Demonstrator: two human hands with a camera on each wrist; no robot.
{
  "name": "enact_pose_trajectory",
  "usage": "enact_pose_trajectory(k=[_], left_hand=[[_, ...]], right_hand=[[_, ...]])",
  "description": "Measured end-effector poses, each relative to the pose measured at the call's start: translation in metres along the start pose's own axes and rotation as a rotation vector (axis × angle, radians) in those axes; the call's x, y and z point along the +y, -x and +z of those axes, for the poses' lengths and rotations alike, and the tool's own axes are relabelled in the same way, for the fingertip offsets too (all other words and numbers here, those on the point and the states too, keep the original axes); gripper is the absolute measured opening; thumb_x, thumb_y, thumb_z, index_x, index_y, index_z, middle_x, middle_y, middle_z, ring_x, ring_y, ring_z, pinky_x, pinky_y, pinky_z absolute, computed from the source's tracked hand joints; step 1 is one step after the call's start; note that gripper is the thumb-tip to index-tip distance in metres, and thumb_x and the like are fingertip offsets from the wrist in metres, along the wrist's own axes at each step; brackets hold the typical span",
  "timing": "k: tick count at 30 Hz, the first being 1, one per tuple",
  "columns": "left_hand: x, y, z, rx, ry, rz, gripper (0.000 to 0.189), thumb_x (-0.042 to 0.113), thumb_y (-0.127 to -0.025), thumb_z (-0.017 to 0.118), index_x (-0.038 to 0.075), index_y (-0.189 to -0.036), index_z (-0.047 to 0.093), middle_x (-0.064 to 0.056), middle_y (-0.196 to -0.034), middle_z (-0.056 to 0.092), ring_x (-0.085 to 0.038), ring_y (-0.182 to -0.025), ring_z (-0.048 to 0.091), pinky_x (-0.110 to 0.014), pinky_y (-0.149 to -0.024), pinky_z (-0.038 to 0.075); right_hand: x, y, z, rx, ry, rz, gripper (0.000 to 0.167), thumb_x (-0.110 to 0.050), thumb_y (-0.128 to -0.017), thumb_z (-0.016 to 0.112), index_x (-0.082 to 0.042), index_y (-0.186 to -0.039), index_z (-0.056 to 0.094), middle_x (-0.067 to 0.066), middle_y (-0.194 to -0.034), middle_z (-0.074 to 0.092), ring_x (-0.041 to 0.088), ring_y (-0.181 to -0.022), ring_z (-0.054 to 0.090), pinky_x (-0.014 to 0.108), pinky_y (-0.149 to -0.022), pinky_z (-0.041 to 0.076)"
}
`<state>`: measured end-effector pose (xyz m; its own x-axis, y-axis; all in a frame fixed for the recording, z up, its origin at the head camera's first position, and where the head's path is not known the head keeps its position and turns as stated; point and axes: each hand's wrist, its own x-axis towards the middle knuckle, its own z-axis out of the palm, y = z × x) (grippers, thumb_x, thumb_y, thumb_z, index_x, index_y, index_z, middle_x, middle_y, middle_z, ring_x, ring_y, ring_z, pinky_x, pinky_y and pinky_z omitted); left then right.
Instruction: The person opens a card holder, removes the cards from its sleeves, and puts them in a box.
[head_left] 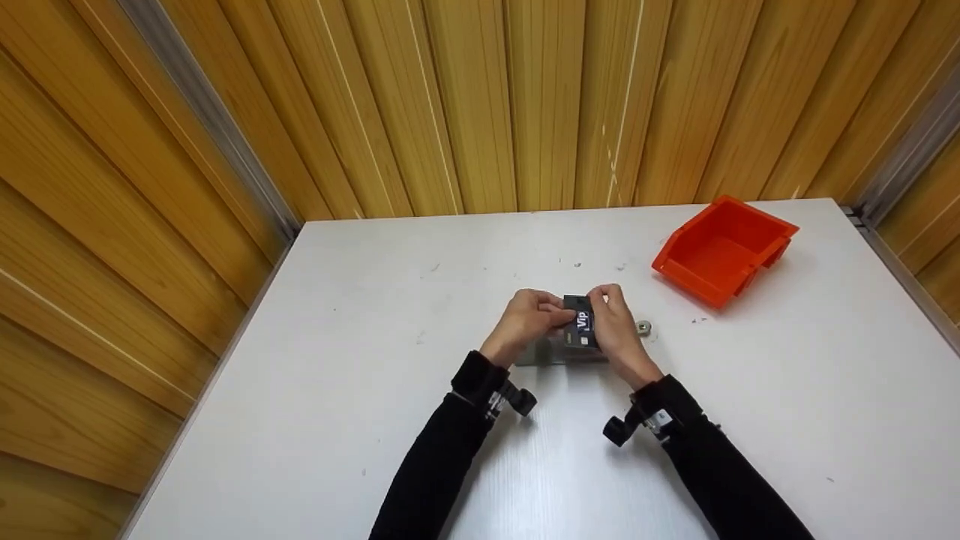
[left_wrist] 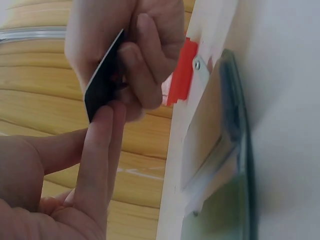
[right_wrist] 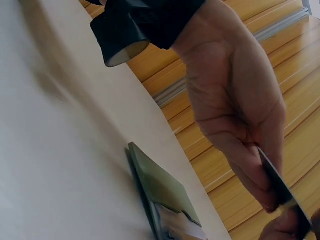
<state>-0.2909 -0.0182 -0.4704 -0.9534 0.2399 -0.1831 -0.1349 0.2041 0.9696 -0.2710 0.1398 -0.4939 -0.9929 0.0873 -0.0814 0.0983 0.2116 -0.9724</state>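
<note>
In the head view, a black card [head_left: 582, 324] with white "Vip" lettering at centre, a muted-green wallet [right_wrist: 162, 182], its pocket seemingly clear; orange-red storage bin [head_left: 688, 280], right; white tabletop [head_left: 360, 360]; yellow-brown wood-grain panels [head_left: 472, 105], top; black sleeves [head_left: 431, 465], bottom.

"How were the arms placed?"
"Black-sleeved, the left arm [head_left: 435, 465] and right arm [head_left: 724, 457] both reached forward, angled inward."
"And the hands?"
"Close together. The left hand [head_left: 525, 321] pinched between thumb [left_wrist: 62, 150] and fairly straight fingers [left_wrist: 96, 160]; the right hand [head_left: 616, 330] gripped beside it, fingers more curled."
</note>
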Motion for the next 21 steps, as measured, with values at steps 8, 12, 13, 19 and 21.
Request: enact_pose_trajectory(k=[8,12,13,19,21], left_hand=[[0.0011,0.0017,0.0060,-0.015,0.004,-0.013,0.007,0.001,-0.093,0.073,0.003,-0.088,0.068,0.002,-0.071,0.068,-0.006,-0.061,0.063,-0.023,-0.061,0.059],[0.0007,0.0015,0.0060,-0.028,0.022,-0.013,0.009,0.001,-0.093,0.073,0.004,-0.087,0.067,0.003,-0.072,0.068,-0.005,-0.061,0.062,-0.023,-0.061,0.059],[0.0009,0.0016,0.0060,-0.032,0.026,-0.010,0.009,0.002,-0.094,0.073,0.004,-0.088,0.067,0.002,-0.072,0.068,-0.005,-0.061,0.062,-0.022,-0.061,0.058],[0.0017,0.0028,0.0046,-0.058,0.068,0.005,0.004,0.003,-0.095,0.072,0.000,-0.094,0.069,0.000,-0.077,0.071,-0.007,-0.066,0.066,-0.030,-0.072,0.063],[0.0014,0.0028,0.0023,-0.069,0.096,0.013,0.006,0.002,-0.095,0.072,-0.003,-0.097,0.071,-0.002,-0.080,0.072,-0.008,-0.067,0.068,-0.035,-0.079,0.064]], right_hand=[[0.0078,0.0000,0.0031,0.027,0.095,-0.077,0.022,-0.026,-0.114,0.031,-0.006,-0.117,0.042,0.020,-0.117,0.054,0.027,-0.104,0.053,0.031,-0.084,0.040],[0.0088,-0.0007,0.0013,0.021,0.117,-0.096,0.021,-0.024,-0.114,0.032,-0.005,-0.116,0.041,0.022,-0.117,0.055,0.030,-0.106,0.053,0.034,-0.086,0.041],[0.0088,-0.0010,0.0008,0.020,0.120,-0.100,0.021,-0.024,-0.114,0.032,-0.005,-0.116,0.041,0.022,-0.118,0.054,0.031,-0.107,0.052,0.034,-0.087,0.040],[0.0085,-0.0033,-0.0022,0.014,0.128,-0.110,0.020,-0.023,-0.114,0.033,-0.005,-0.116,0.042,0.022,-0.118,0.054,0.031,-0.105,0.051,0.034,-0.086,0.039],[0.0088,-0.0044,-0.0039,0.018,0.133,-0.112,0.020,-0.023,-0.113,0.033,-0.006,-0.116,0.042,0.021,-0.115,0.054,0.030,-0.102,0.052,0.033,-0.083,0.041]])
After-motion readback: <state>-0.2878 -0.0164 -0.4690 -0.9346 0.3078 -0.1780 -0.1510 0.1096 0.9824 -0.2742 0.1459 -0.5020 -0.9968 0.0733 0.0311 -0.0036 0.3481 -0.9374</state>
